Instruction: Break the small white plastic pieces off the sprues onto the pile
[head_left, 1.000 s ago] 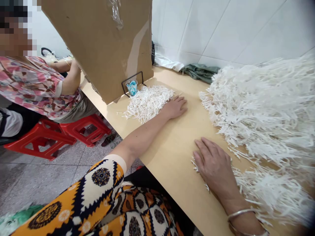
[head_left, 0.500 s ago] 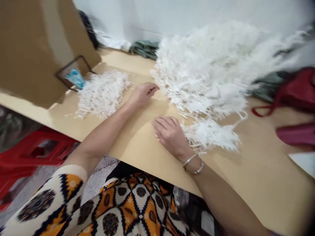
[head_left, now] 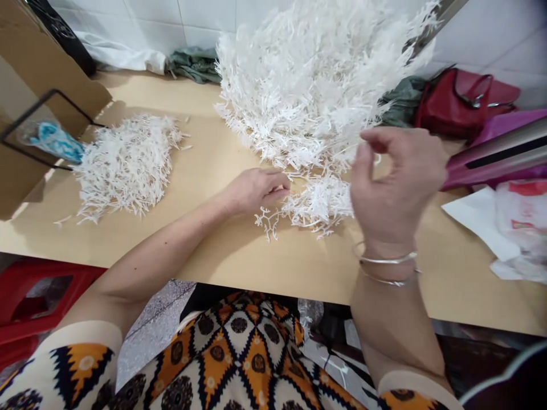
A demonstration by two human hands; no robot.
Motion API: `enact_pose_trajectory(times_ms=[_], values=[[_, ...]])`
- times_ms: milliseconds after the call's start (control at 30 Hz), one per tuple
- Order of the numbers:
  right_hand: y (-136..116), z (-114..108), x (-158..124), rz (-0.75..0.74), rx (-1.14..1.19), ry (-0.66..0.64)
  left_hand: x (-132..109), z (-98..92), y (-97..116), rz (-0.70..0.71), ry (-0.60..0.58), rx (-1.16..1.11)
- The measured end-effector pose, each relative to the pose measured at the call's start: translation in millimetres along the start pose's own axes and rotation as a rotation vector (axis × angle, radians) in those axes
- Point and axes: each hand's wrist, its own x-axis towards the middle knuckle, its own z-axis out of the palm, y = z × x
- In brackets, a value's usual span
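My left hand [head_left: 258, 191] rests low over the table with its fingers curled together, beside a small pile of white branched plastic-looking sprigs [head_left: 318, 205]. Whatever its fingertips hold, if anything, is hidden. My right hand [head_left: 395, 188], with two thin bangles at the wrist, is raised in front of that pile's right side. Its thumb and forefinger curve toward each other in a pinch; I cannot make out anything between their tips. Behind both hands rises a large heap of the same white sprigs [head_left: 307, 85]. Another flat pile of white pieces [head_left: 128, 165] lies to the left.
A cardboard box [head_left: 17, 97] and a black wire frame [head_left: 53, 94] with a blue-and-white packet [head_left: 60, 142] stand left. Dark green cloth [head_left: 194, 64] lies against the wall. To the right are a red bag [head_left: 465, 102], a metallic cylinder [head_left: 508, 145] and white paper [head_left: 481, 219].
The view has swung right. My right hand has lifted off the table and moved right. My left hand has come nearer to the small pile.
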Motion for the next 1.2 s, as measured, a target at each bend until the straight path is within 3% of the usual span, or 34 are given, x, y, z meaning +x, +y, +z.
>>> enact_pose_trajectory(times_ms=[33, 133, 233, 400, 533, 667, 833, 967, 1067, 1200], values=[[7, -11, -1, 0.04, -0.013, -0.068, 0, 0.2, 4, 0.017, -0.039, -0.017], [19, -39, -17, 0.202, -0.019, -0.098, 1, -3.5, 7, 0.008, -0.122, -0.043], [18, -51, -40, 0.207, 0.046, -0.213, 1, -13.8, 2, -0.059, -0.093, -0.065], [20, -42, -62, 0.069, 0.08, -0.481, 0, -24.6, 15, -0.097, -0.056, -0.219], [19, -24, -67, 0.066, 0.077, -0.55, -6, -3.3, 43, -0.129, -0.107, -0.24], [-7, -13, -64, 0.004, 0.069, -0.511, -15, 21.8, 51, -0.13, -0.148, -0.163], [-38, -11, -51, -0.045, 0.286, -0.43, -19, 15.9, 38, -0.115, 0.006, -0.29], [-39, -4, -41, 0.029, 0.498, -0.378, -23, -0.9, 31, -0.08, 0.125, -0.231], [-33, 6, -40, -0.005, 0.493, -0.31, -32, -4.5, 22, -0.276, 0.352, -0.434], [-28, 26, -51, -0.122, 0.368, -0.188, -42, -1.1, 9, -0.59, 0.584, -0.948]])
